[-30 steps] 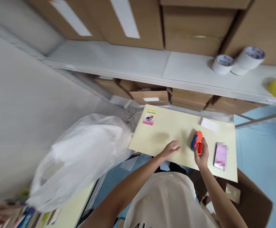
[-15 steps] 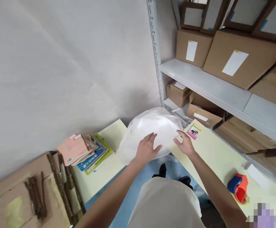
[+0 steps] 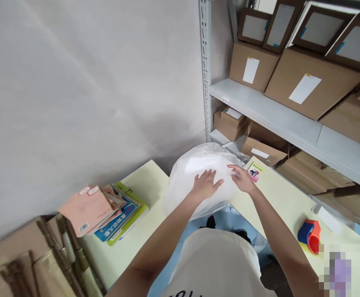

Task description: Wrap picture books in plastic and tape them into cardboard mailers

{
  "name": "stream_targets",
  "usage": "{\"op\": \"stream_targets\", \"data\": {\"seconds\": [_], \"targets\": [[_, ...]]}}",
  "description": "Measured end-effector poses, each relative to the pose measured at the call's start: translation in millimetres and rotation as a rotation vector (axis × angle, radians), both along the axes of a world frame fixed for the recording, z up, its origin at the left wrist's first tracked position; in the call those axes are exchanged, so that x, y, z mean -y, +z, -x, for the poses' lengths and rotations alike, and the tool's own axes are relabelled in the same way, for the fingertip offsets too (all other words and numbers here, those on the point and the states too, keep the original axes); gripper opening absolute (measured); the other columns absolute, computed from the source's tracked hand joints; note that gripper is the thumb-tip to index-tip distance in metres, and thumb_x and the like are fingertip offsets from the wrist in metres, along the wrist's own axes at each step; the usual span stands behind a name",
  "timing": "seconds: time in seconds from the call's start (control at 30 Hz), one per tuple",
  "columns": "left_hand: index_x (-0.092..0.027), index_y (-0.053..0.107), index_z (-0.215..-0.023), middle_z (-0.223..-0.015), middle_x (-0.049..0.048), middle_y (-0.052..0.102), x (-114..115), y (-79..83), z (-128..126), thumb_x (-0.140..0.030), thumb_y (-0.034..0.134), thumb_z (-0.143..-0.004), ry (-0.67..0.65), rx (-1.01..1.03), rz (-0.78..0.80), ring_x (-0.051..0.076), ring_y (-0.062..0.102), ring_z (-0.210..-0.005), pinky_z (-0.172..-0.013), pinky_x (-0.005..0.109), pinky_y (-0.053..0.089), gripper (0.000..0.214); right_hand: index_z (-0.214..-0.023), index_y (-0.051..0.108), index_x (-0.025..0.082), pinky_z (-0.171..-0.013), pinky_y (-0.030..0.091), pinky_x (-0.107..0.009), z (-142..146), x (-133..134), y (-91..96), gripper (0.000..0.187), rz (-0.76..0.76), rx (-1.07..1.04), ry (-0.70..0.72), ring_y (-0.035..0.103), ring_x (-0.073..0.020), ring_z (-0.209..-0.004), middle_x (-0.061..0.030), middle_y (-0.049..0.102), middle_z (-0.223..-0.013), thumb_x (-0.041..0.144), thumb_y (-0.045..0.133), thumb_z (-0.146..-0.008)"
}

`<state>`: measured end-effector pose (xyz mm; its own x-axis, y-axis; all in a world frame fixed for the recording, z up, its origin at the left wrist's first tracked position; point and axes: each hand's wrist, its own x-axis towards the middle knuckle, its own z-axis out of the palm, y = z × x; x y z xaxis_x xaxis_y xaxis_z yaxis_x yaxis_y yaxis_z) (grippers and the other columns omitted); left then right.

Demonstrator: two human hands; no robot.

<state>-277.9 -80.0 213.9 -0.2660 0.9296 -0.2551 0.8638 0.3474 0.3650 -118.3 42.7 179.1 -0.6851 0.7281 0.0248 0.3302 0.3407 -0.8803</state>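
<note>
A large, puffed-up white plastic bag (image 3: 183,181) sits between two pale tables, against the wall corner. My left hand (image 3: 207,184) lies over its top with fingers spread; it appears to touch the plastic. At the bag's right side is my right hand (image 3: 242,178), fingers stretched and slightly apart, holding nothing that I can see. Whether its fingertips press on the bag, I cannot tell. Just beyond that hand, a small colourful booklet (image 3: 255,172) lies on the right table's corner.
A stack of books (image 3: 88,210) lies on the left table (image 3: 144,177), beside brown cardboard pieces (image 3: 53,268). On the right table (image 3: 279,198) stands a red and blue plastic object (image 3: 310,236). Metal shelving (image 3: 260,103) with cardboard boxes (image 3: 310,82) rises behind.
My left hand has moved forward and right onto the bag's top. My right hand has turned inward, its fingers lying flatter. The view has shifted slightly.
</note>
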Motion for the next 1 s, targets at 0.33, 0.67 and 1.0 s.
{"op": "stream_targets", "data": {"seconds": [0.33, 0.67, 1.0], "targets": [[-0.018, 0.062, -0.113, -0.116, 0.013, 0.065, -33, 25.3, -11, -0.038, 0.067, -0.082, 0.076, -0.101, -0.354, 0.031, 0.059, -0.111, -0.089, 0.042, 0.044, 0.038, -0.087, 0.066, 0.02, -0.067, 0.042, -0.029, -83, -16, 16.4, 0.033, 0.165, -0.012, -0.285, 0.054, -0.0162, -0.068, 0.0011, 0.06, -0.07, 0.026, 0.043, -0.064], [-0.021, 0.065, -0.098, -0.104, 0.0063, 0.073, -100, 18.8, -54, -0.002, 0.043, -0.081, -0.347, -0.076, -0.116, 0.023, 0.067, -0.1, -0.101, 0.043, 0.039, 0.033, -0.081, 0.062, 0.019, -0.057, 0.038, -0.026, -183, -9, 14.6, 0.028, 0.365, -0.115, -0.546, 0.046, -0.0123, -0.058, 0.0039, 0.053, -0.062, 0.044, 0.061, -0.068], [-0.019, 0.065, -0.101, -0.106, 0.0094, 0.072, -155, -11.8, -151, -0.011, 0.042, -0.088, -0.47, -0.12, -0.034, 0.026, 0.066, -0.099, -0.085, 0.039, 0.045, 0.027, -0.088, 0.067, 0.019, -0.06, 0.048, -0.03, -313, 12, -33.6, 0.025, 0.499, 0.165, -0.604, 0.061, -0.0187, -0.067, -0.0027, 0.068, -0.074, 0.038, 0.062, -0.073]]}}
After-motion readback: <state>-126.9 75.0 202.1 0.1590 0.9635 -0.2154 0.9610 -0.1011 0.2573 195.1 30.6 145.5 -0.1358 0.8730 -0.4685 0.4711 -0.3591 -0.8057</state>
